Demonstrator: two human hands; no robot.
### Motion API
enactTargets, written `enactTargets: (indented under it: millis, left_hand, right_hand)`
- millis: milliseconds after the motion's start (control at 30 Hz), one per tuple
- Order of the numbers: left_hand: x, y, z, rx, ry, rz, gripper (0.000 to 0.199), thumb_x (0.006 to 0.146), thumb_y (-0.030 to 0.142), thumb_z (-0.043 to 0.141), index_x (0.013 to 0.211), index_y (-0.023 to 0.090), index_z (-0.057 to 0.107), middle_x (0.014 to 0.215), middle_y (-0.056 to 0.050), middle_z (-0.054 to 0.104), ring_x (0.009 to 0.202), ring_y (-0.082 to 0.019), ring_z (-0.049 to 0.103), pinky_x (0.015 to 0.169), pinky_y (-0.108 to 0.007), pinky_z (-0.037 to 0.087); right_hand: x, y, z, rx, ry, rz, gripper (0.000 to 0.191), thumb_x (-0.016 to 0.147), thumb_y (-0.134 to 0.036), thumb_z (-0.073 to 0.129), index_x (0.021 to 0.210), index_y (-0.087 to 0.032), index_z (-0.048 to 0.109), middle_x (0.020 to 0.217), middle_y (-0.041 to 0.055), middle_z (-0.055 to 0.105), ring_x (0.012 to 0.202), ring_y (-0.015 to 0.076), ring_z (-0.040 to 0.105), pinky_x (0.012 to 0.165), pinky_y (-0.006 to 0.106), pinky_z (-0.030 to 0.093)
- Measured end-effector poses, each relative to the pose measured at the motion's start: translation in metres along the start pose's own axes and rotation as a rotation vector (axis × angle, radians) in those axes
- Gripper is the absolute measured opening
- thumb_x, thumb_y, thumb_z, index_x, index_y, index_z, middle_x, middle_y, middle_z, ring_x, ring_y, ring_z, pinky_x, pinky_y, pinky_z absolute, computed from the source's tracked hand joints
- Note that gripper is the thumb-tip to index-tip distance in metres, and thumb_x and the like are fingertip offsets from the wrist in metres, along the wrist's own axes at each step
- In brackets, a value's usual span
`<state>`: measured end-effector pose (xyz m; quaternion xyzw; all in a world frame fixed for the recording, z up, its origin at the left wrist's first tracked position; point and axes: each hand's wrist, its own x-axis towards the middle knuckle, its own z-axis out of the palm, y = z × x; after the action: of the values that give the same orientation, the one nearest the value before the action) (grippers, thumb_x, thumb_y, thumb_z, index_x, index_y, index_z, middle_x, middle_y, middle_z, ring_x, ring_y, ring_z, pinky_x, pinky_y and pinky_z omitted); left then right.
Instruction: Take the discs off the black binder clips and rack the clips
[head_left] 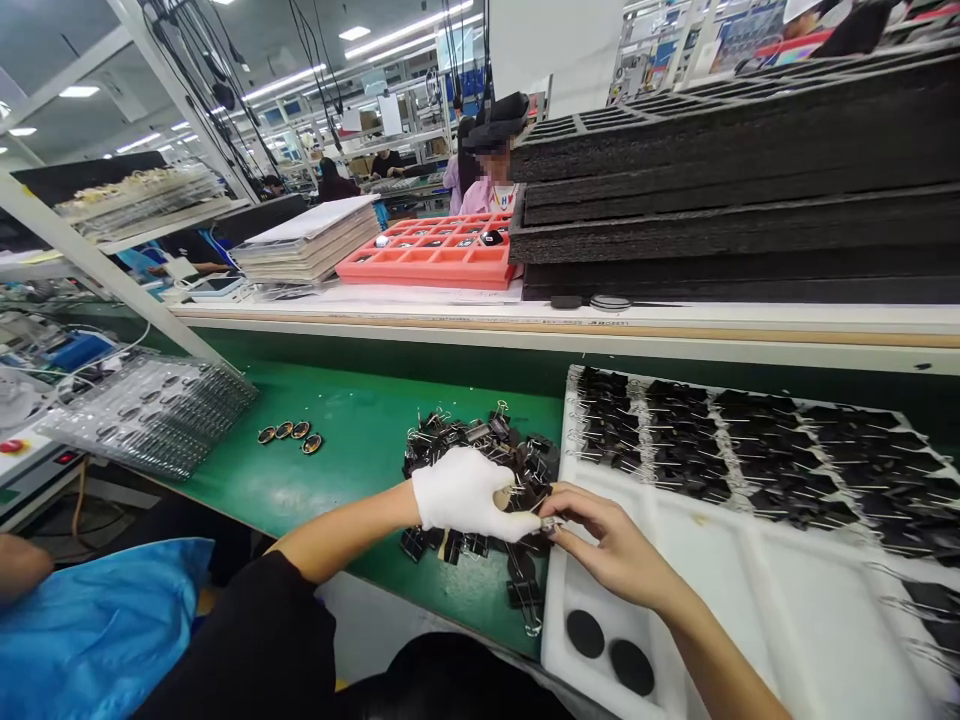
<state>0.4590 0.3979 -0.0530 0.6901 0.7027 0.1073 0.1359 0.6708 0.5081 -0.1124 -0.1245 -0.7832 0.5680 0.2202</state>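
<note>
My left hand (469,493), in a white glove, reaches over a heap of black binder clips (439,440) with bright wire handles. Its thumb and fingers close at the heap's right side. Bare, my right hand (611,545) meets it there, thumb and forefinger pinched. Between the fingertips of both hands is a small binder clip (551,523), of which a silvery part shows; the rest is mostly covered by fingers. Dark round discs lie among the clips. Two black discs (585,634) rest in the white tray (667,500) under my right forearm.
Rows of clipped black pieces (690,440) fill the tray's far compartments. Several gold-rimmed rings (300,430) lie on the green mat (352,480). Clear plastic trays (165,410) are stacked at left. A shelf (420,325) carries a red tray (427,268) and black foam trays (720,190). A co-worker sits at left.
</note>
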Motion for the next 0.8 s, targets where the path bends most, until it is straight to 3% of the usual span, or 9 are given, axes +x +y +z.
enactTargets:
  millis: [100,233,300,400,533,600,667,733,800]
  left_hand:
    - [-0.001,-0.004,0.0,-0.035,0.017,-0.022,0.049,0.079,0.064,0.067,0.06,0.022,0.051,0.051,0.003,0.055,0.051,-0.014,0.054,0.055,-0.027,0.035]
    - [-0.004,-0.005,-0.006,-0.069,0.03,-0.037,0.042,0.083,0.056,0.067,0.063,0.021,0.053,0.054,0.003,0.055,0.052,-0.012,0.05,0.054,-0.026,0.033]
    - [-0.005,-0.003,-0.008,-0.092,0.03,-0.036,0.042,0.085,0.053,0.065,0.062,0.021,0.048,0.053,0.004,0.051,0.05,-0.011,0.045,0.053,-0.026,0.032]
    - [-0.004,0.006,-0.01,-0.134,0.019,-0.001,0.044,0.089,0.048,0.059,0.059,0.021,0.041,0.053,0.004,0.045,0.05,-0.01,0.039,0.053,-0.026,0.031]
    - [-0.007,0.005,-0.015,-0.171,0.046,-0.002,0.04,0.088,0.048,0.059,0.062,0.021,0.045,0.054,0.004,0.047,0.051,-0.011,0.041,0.055,-0.027,0.032]
    - [-0.013,-0.014,-0.022,-0.172,0.134,-0.132,0.041,0.091,0.051,0.054,0.064,0.022,0.048,0.057,0.003,0.051,0.055,-0.013,0.046,0.057,-0.027,0.034]
    - [-0.021,-0.049,-0.031,-0.165,0.2,-0.36,0.047,0.097,0.056,0.042,0.065,0.022,0.051,0.06,0.0,0.055,0.06,-0.016,0.053,0.06,-0.029,0.037]
    - [-0.03,-0.093,-0.04,-0.171,0.145,-0.658,0.057,0.1,0.06,0.028,0.068,0.022,0.056,0.06,-0.002,0.058,0.061,-0.018,0.056,0.063,-0.031,0.041]
    - [-0.039,-0.135,-0.046,-0.187,0.051,-0.789,0.06,0.099,0.059,0.028,0.064,0.021,0.057,0.052,-0.003,0.053,0.052,-0.019,0.053,0.063,-0.033,0.043]
  right_hand:
    - [0.003,0.006,0.0,0.237,0.118,0.122,0.028,0.089,-0.05,0.076,0.098,-0.024,0.075,0.124,0.0128,0.072,0.095,0.0235,0.071,0.075,0.032,0.059]
    - [0.006,0.009,0.0,0.537,0.282,0.26,0.04,0.084,-0.053,0.082,0.108,-0.023,0.072,0.091,0.0076,0.076,0.071,0.0169,0.066,0.068,0.03,0.056]
    - [0.005,0.008,0.0,0.592,0.245,0.255,0.037,0.083,-0.05,0.084,0.105,-0.024,0.073,0.109,0.0104,0.077,0.074,0.0163,0.068,0.068,0.029,0.056]
    - [0.001,0.003,0.002,0.544,0.081,0.217,0.031,0.082,-0.048,0.084,0.099,-0.023,0.075,0.145,0.0133,0.064,0.08,0.0164,0.07,0.071,0.031,0.057]
    - [-0.002,-0.002,0.008,0.474,0.023,0.187,0.034,0.081,-0.05,0.085,0.097,-0.022,0.073,0.142,0.0153,0.065,0.081,0.0171,0.07,0.074,0.033,0.058]
    - [-0.001,-0.003,0.011,0.459,0.026,0.17,0.033,0.083,-0.049,0.084,0.097,-0.022,0.073,0.15,0.0154,0.059,0.082,0.0171,0.07,0.076,0.035,0.058]
    - [0.0,-0.002,0.013,0.462,0.04,0.179,0.031,0.085,-0.049,0.082,0.098,-0.022,0.072,0.153,0.0141,0.056,0.083,0.0168,0.071,0.076,0.034,0.057]
    - [0.001,-0.001,0.016,0.491,0.061,0.226,0.033,0.085,-0.049,0.082,0.101,-0.023,0.071,0.135,0.0122,0.068,0.081,0.0164,0.07,0.074,0.032,0.055]
    - [0.002,-0.001,0.018,0.555,0.085,0.291,0.038,0.083,-0.051,0.084,0.104,-0.023,0.07,0.106,0.0074,0.074,0.077,0.016,0.069,0.072,0.03,0.053]
